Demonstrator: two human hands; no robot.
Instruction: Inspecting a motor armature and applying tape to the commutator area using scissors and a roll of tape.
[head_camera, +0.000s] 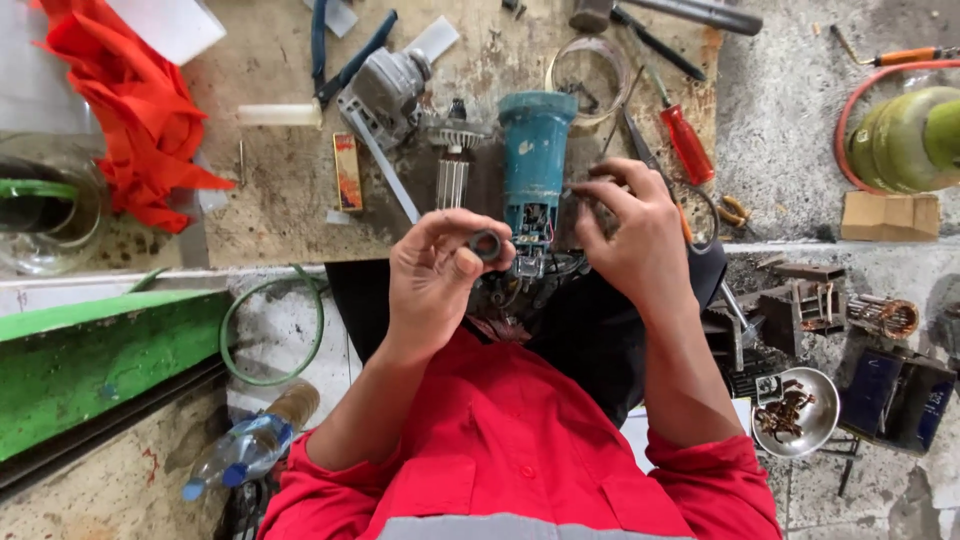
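— Two bare hands over the worn board: what's in the left hand (432, 275)?

— A small dark ring (486, 245), rubbery-looking, pinched between thumb and fingertips.

— And the right hand (632, 235)?

— Fingers curled against the teal plastic motor housing (533, 160), standing open-ended beside the ribbed metal armature (453, 170). Whether they pinch anything, I cannot tell.

Green gas cylinder (915, 135) cut off at right edge.
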